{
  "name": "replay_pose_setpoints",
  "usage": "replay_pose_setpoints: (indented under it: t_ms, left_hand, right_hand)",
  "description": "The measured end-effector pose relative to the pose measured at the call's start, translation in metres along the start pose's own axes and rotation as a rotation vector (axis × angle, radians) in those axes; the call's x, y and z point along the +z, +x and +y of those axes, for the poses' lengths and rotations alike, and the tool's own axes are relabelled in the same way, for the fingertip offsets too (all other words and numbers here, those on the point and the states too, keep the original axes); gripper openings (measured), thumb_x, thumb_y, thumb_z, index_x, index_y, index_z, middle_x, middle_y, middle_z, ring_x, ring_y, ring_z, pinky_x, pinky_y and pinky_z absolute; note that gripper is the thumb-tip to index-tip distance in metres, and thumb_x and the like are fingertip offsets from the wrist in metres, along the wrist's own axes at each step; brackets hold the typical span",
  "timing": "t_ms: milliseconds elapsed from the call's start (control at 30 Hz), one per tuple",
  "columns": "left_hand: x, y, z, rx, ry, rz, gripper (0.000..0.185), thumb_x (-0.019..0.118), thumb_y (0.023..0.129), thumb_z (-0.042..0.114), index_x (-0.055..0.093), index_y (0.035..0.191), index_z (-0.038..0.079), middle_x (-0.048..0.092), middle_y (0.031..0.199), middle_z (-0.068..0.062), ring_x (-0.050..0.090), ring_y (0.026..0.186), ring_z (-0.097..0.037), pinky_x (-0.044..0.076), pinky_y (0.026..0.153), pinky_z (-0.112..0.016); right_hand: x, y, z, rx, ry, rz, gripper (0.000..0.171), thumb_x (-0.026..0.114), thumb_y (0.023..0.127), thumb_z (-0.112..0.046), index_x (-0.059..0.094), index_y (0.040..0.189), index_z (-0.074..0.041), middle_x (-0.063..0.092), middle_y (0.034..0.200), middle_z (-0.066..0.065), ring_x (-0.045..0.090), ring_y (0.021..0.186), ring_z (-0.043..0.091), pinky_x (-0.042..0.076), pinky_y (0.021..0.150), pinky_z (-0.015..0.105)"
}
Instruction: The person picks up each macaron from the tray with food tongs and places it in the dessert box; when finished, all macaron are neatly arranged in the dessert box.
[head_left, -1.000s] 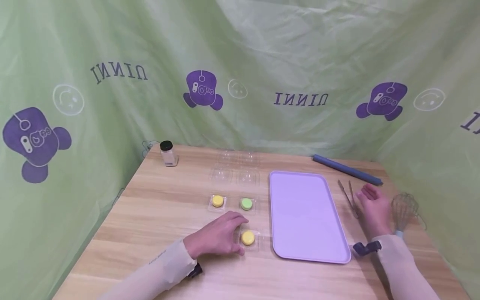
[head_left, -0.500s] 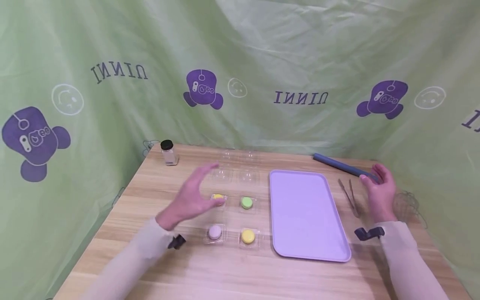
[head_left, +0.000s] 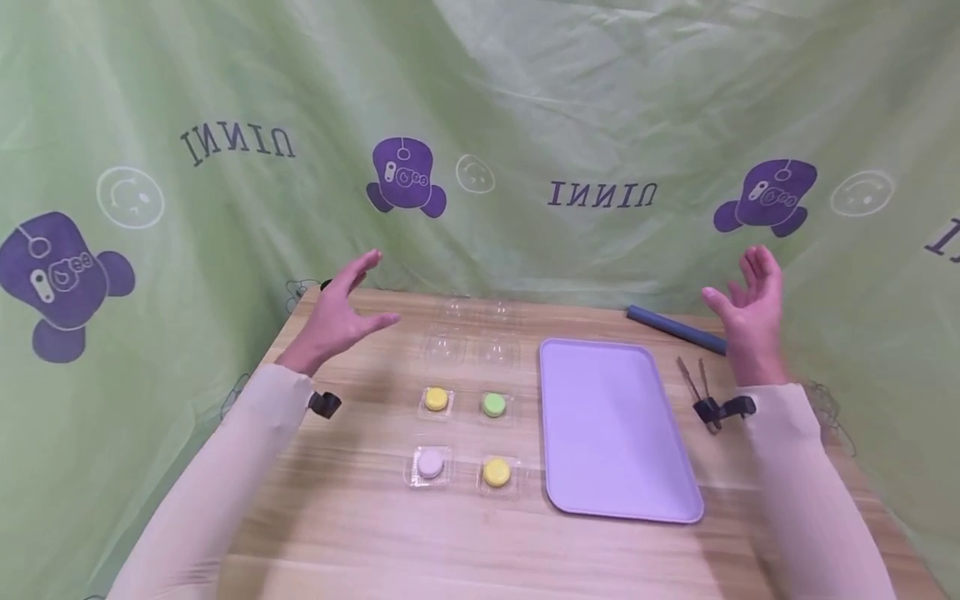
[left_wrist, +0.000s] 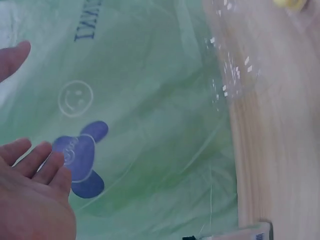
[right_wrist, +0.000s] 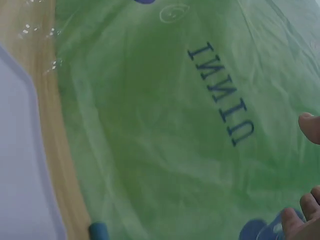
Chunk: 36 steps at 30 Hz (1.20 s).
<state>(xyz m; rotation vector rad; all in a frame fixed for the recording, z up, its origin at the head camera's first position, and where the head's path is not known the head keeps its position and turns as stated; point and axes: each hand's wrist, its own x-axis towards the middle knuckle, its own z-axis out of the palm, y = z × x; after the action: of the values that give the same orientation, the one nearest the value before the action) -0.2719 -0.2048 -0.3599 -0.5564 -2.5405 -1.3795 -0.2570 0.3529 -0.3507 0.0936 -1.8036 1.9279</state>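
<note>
Both hands are raised above the wooden table [head_left: 360, 533], fingers spread wide, holding nothing: left hand [head_left: 337, 317] over the far-left corner, right hand [head_left: 750, 321] above the blue rod [head_left: 671, 327].

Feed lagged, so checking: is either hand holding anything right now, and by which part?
Nothing is held. The left hand and the right hand are both raised above the table, fingers spread and empty.

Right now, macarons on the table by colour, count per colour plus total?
Yellow macarons: 2, one in the back row, one in the front row
Green macaron: 1
Lilac macaron: 1
Total: 4, each in its own clear tray, left of the purple tray.
</note>
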Motion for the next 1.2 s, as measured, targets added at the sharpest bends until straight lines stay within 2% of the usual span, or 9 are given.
replay_pose_setpoints:
  t_ms: [133, 300, 467, 633, 833, 1000, 1100, 1200]
  left_hand:
    - [-0.001, 0.022, -0.006, -0.036, -0.009, -0.034, 0.102, 0.087, 0.079, 0.034, 0.028, 0.160, 0.022, 0.031, 0.167, -0.002, 0.028, 0.155, -0.031, 0.024, 0.130, -0.052]
    - [0.000, 0.045, -0.009, -0.062, -0.027, -0.058, 0.103, 0.087, 0.079, 0.033, 0.025, 0.161, 0.023, 0.026, 0.169, -0.003, 0.025, 0.156, -0.031, 0.022, 0.130, -0.052]
    - [0.003, 0.059, -0.014, -0.087, -0.044, -0.073, 0.105, 0.086, 0.080, 0.035, 0.022, 0.162, 0.022, 0.023, 0.170, -0.002, 0.023, 0.157, -0.029, 0.021, 0.131, -0.049]
    - [0.011, 0.071, -0.027, -0.108, -0.066, -0.115, 0.107, 0.085, 0.081, 0.036, 0.018, 0.163, 0.021, 0.020, 0.171, 0.000, 0.020, 0.159, -0.023, 0.019, 0.132, -0.042]
    - [0.022, 0.086, -0.048, -0.139, -0.064, -0.156, 0.108, 0.083, 0.082, 0.038, 0.015, 0.163, 0.017, 0.017, 0.172, -0.001, 0.018, 0.159, -0.024, 0.018, 0.132, -0.041]
    - [0.038, 0.099, -0.057, -0.150, -0.072, -0.198, 0.106, 0.082, 0.084, 0.034, 0.014, 0.163, 0.013, 0.016, 0.172, -0.006, 0.018, 0.159, -0.027, 0.018, 0.132, -0.042]
    - [0.047, 0.104, -0.058, -0.171, -0.112, -0.220, 0.103, 0.080, 0.087, 0.028, 0.013, 0.163, 0.008, 0.015, 0.171, -0.010, 0.017, 0.159, -0.030, 0.017, 0.132, -0.043]
    - [0.050, 0.102, -0.046, -0.202, -0.149, -0.250, 0.099, 0.077, 0.089, 0.024, 0.013, 0.161, 0.003, 0.014, 0.171, -0.014, 0.017, 0.159, -0.033, 0.016, 0.132, -0.046]
  right_hand:
    - [0.030, 0.011, -0.004, -0.060, -0.017, -0.071, 0.096, 0.070, 0.086, 0.009, 0.016, 0.161, -0.018, 0.018, 0.171, 0.000, 0.016, 0.159, 0.013, 0.016, 0.132, 0.027]
    - [0.069, 0.026, -0.004, -0.079, -0.087, -0.168, 0.099, 0.073, 0.086, 0.002, 0.014, 0.162, -0.020, 0.016, 0.171, -0.001, 0.015, 0.159, 0.014, 0.014, 0.133, 0.030]
    - [0.111, 0.037, -0.001, -0.063, -0.137, -0.267, 0.099, 0.072, 0.087, 0.002, 0.012, 0.163, -0.019, 0.013, 0.172, 0.001, 0.014, 0.159, 0.013, 0.014, 0.133, 0.032]
    - [0.151, 0.040, 0.010, -0.047, -0.177, -0.343, 0.098, 0.072, 0.088, 0.000, 0.011, 0.163, -0.020, 0.014, 0.172, 0.000, 0.016, 0.159, 0.013, 0.016, 0.133, 0.033]
    - [0.199, 0.036, 0.032, 0.020, -0.172, -0.419, 0.101, 0.072, 0.087, 0.002, 0.010, 0.164, -0.022, 0.015, 0.172, -0.005, 0.017, 0.159, 0.012, 0.016, 0.132, 0.030]
    - [0.233, 0.032, 0.054, 0.087, -0.181, -0.476, 0.103, 0.072, 0.087, 0.000, 0.007, 0.164, -0.021, 0.013, 0.172, -0.005, 0.015, 0.159, 0.014, 0.015, 0.132, 0.029]
    - [0.247, 0.029, 0.068, 0.134, -0.187, -0.504, 0.103, 0.073, 0.086, -0.001, 0.007, 0.164, -0.020, 0.013, 0.172, -0.004, 0.015, 0.160, 0.015, 0.015, 0.132, 0.031]
    - [0.257, 0.026, 0.083, 0.197, -0.173, -0.527, 0.102, 0.072, 0.087, -0.001, 0.007, 0.164, -0.019, 0.012, 0.172, -0.002, 0.015, 0.160, 0.018, 0.015, 0.132, 0.033]
